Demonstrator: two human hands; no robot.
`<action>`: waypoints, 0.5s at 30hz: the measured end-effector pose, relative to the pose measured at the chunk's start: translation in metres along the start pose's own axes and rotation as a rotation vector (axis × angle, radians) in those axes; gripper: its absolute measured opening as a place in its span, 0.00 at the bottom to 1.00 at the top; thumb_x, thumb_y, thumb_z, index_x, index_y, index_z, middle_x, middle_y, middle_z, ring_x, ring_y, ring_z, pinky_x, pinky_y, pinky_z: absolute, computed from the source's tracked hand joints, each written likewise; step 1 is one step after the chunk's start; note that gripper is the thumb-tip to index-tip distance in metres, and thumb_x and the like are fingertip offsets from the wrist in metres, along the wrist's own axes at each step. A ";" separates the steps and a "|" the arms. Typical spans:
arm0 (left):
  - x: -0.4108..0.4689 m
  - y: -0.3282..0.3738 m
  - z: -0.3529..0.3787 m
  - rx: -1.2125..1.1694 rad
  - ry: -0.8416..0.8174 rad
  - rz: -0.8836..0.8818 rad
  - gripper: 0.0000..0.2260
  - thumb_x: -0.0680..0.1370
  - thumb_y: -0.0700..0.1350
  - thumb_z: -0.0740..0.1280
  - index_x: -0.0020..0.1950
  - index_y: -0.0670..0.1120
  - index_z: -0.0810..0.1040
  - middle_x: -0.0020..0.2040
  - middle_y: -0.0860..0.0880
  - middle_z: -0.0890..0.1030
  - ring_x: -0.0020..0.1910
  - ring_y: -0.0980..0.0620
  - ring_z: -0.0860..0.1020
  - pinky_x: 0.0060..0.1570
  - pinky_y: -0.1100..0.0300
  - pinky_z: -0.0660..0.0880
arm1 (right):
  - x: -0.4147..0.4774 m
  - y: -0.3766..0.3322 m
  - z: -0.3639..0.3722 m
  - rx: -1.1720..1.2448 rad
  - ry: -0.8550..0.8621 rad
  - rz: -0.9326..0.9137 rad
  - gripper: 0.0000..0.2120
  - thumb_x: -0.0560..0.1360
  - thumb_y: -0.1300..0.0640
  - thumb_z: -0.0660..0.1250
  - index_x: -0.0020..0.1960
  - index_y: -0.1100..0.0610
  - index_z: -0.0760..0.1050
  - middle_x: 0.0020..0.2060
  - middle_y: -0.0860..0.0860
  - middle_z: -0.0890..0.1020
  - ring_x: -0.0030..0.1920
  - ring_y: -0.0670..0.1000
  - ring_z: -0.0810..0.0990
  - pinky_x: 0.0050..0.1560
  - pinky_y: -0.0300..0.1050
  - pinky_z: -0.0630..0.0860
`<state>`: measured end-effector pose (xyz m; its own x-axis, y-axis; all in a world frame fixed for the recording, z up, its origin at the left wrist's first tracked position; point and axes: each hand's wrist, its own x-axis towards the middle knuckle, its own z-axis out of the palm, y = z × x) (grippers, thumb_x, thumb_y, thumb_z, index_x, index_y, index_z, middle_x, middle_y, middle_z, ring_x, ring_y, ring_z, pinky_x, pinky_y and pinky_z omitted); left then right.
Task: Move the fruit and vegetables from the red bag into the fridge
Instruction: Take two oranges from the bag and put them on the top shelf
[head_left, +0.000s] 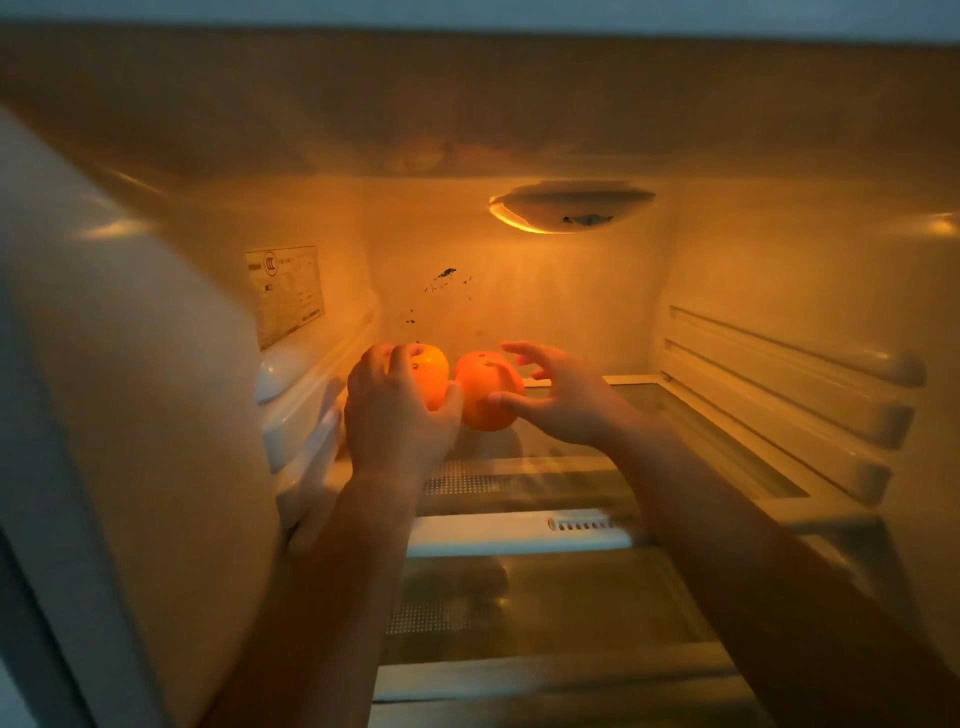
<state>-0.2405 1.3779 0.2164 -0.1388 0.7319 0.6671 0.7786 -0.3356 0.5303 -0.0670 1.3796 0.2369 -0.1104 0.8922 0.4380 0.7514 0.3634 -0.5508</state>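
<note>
Both my arms reach into the open fridge, lit orange by its lamp. Two orange fruits sit side by side at the back of the upper glass shelf (675, 410). My left hand (397, 410) is wrapped around the left orange fruit (434, 376), fingers over its top and thumb under its right side. The right orange fruit (485, 395) rests on the shelf. My right hand (563, 400) is just to its right with fingers spread; the thumb touches the fruit's front, the other fingers are apart from it. The red bag is not in view.
The fridge lamp (571, 208) hangs from the ceiling at the back. Shelf rails (779, 389) ribbed along the right wall. A lower glass shelf (545, 608) lies below, behind a white trim strip (519, 532). The white door edge (104, 415) fills the left.
</note>
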 end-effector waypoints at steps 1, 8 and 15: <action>-0.002 0.002 -0.001 0.029 0.004 0.022 0.25 0.72 0.55 0.67 0.65 0.46 0.69 0.66 0.45 0.68 0.65 0.44 0.66 0.60 0.48 0.69 | -0.004 -0.002 -0.002 -0.056 -0.007 0.001 0.32 0.71 0.44 0.70 0.71 0.47 0.62 0.68 0.50 0.71 0.64 0.52 0.71 0.56 0.45 0.69; -0.025 0.030 -0.028 -0.007 -0.117 0.180 0.24 0.72 0.59 0.65 0.65 0.51 0.69 0.66 0.48 0.69 0.65 0.46 0.66 0.63 0.48 0.67 | -0.072 -0.016 -0.014 -0.285 0.040 0.000 0.28 0.74 0.41 0.63 0.71 0.48 0.63 0.68 0.47 0.71 0.66 0.47 0.68 0.61 0.40 0.63; -0.084 0.030 -0.066 -0.112 -0.317 0.437 0.21 0.70 0.58 0.66 0.59 0.49 0.74 0.59 0.49 0.74 0.60 0.49 0.71 0.58 0.58 0.64 | -0.155 -0.042 -0.027 -0.362 0.222 -0.038 0.25 0.73 0.44 0.66 0.66 0.55 0.71 0.62 0.52 0.76 0.62 0.51 0.73 0.61 0.37 0.63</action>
<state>-0.2461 1.2673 0.2110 0.3873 0.6474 0.6564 0.6499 -0.6967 0.3037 -0.0640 1.2190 0.2118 -0.0297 0.7860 0.6175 0.9336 0.2424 -0.2637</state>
